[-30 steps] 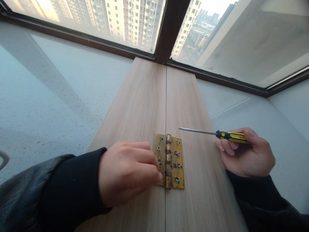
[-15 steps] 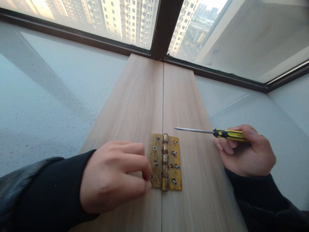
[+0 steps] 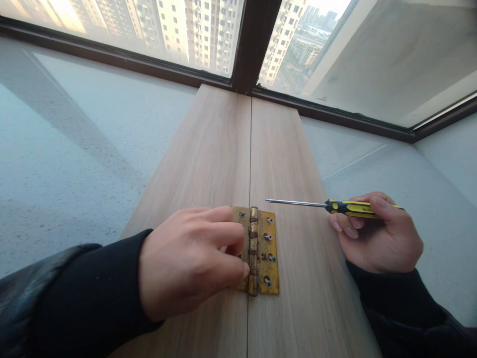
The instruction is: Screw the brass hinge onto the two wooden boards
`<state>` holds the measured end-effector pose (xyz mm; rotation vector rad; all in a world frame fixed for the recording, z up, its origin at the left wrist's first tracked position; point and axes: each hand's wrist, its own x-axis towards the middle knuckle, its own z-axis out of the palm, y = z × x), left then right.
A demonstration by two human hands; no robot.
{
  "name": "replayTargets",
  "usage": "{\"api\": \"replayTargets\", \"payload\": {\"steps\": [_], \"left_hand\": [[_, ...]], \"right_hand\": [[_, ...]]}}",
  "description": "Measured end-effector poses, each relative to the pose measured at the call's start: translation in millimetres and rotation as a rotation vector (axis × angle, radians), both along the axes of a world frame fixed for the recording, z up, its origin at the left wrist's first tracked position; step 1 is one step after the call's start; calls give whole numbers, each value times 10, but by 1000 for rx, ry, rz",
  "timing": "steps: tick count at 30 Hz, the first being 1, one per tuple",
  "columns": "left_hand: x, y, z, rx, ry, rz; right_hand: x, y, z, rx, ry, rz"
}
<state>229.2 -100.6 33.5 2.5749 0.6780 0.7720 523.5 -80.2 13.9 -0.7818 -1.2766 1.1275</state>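
A worn brass hinge point(image 3: 274, 268) lies across the seam between two pale wooden boards. Cross-head screws stand in its right leaf, some of them tilted. Over the left leaf is my left hand point(image 3: 194, 261), fingers curled and thumb tip at the rusty hinge barrel point(image 3: 253, 243). The hand covers most of that leaf, with one screw point(image 3: 242, 215) showing at the top. Whether anything is between the fingertips is hidden. To the right, my right hand point(image 3: 380, 238) grips a yellow and black screwdriver point(image 3: 352, 208) by the handle. Its shaft points left, with the tip above the right board, apart from the hinge.
The left board point(image 3: 208, 149) and right board point(image 3: 283, 149) run back to a dark window frame point(image 3: 246, 44). Pale speckled sill point(image 3: 93, 144) extends on both sides. Tall buildings stand beyond the glass.
My left hand has moved right, farther over the hinge's left leaf and up to the barrel. The screwdriver and my right hand have shifted slightly left.
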Motion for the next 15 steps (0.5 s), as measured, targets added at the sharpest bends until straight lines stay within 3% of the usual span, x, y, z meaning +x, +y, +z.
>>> {"api": "replayTargets", "payload": {"steps": [7,15], "left_hand": [[-8,-1,-31,18,-3,9],[-50,-18,-130,-163,-151,-31]], "right_hand": [[11,2,-1,-8,8,10],[-6,-17,-13,-31,19,-29]]}}
